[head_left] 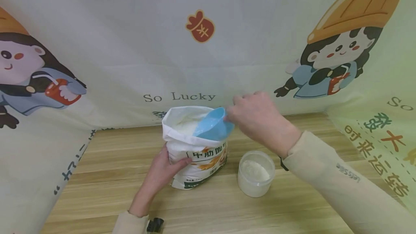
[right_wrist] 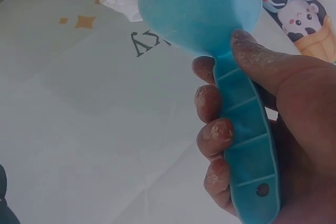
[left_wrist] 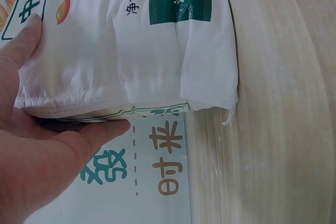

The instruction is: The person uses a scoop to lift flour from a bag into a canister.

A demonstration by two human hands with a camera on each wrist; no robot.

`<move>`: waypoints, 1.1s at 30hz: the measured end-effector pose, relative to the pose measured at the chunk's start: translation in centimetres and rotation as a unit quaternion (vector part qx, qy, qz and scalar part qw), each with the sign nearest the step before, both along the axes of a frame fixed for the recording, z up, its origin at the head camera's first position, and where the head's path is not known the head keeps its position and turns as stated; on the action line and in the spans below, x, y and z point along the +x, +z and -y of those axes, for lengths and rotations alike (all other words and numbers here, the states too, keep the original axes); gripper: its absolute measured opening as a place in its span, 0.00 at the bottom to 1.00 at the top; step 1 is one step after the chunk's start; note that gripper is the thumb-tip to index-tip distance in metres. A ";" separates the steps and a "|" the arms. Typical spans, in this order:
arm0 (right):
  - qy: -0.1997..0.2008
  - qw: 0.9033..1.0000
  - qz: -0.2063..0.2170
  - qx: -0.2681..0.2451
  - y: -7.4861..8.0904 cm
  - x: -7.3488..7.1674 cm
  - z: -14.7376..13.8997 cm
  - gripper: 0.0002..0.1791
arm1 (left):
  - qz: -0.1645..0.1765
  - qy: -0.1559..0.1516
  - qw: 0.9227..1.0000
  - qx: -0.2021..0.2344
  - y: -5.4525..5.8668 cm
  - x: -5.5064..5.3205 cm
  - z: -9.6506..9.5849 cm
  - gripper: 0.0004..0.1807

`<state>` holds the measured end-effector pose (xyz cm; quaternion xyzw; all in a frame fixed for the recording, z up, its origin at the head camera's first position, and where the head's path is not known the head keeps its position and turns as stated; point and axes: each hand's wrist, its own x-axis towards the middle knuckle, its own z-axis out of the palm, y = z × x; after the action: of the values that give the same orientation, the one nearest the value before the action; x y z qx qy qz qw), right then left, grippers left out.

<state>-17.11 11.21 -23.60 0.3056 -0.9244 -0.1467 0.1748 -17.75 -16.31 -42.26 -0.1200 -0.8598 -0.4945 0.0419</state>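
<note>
A white flour bag (head_left: 201, 161) with Chinese lettering stands upright on the table, its top folded open and white flour (head_left: 186, 127) inside. My left hand (head_left: 165, 167) grips the bag's left side, thumb across the front; in the left wrist view the hand (left_wrist: 52, 145) holds it near one edge. A blue scoop (head_left: 212, 125) dips into the bag's mouth, tilted downward. My right hand (head_left: 260, 120) holds it; in the right wrist view the fingers curl round the ribbed handle (right_wrist: 247, 135), dusted with flour. The scoop's front end is hidden inside the bag.
A clear round tub (head_left: 256, 185) with white powder in it stands on the wooden table (head_left: 113, 176), right of the bag and below the right forearm. Printed cloth (head_left: 130, 46) hangs close behind the bag and along both sides.
</note>
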 end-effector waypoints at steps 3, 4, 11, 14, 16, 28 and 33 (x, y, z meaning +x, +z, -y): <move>0.005 1.000 0.006 0.005 0.0 0.1 0.4 0.09 | -0.002 -0.001 1.000 0.002 0.0 0.0 0.0 0.40; 0.008 1.000 0.006 0.007 0.0 0.1 0.6 0.07 | -0.002 -0.001 1.000 0.002 0.0 0.0 0.0 0.40; 0.017 0.999 -0.010 0.036 -0.1 0.2 2.0 0.08 | -0.006 0.006 1.000 -0.002 0.0 0.0 0.0 0.38; 0.012 0.999 -0.014 0.050 -0.2 0.1 2.7 0.11 | -0.010 0.007 1.000 -0.003 -0.1 -0.1 0.0 0.38; 0.012 0.998 -0.018 0.057 -0.3 0.1 3.0 0.14 | -0.011 0.006 1.000 -0.002 -0.1 -0.1 0.0 0.38; -0.011 0.997 -0.001 0.076 -0.4 -0.5 4.2 0.19 | -0.007 0.002 1.000 0.001 -0.1 0.0 0.0 0.38; -0.015 0.998 -0.005 0.066 -0.8 -0.8 4.7 0.15 | -0.003 0.008 1.000 -0.003 -0.2 -0.1 0.1 0.38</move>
<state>-17.87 6.56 -24.42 0.3018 -0.9163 -0.2115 0.1569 -17.80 -16.38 -42.45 -0.1151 -0.8620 -0.4914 0.0481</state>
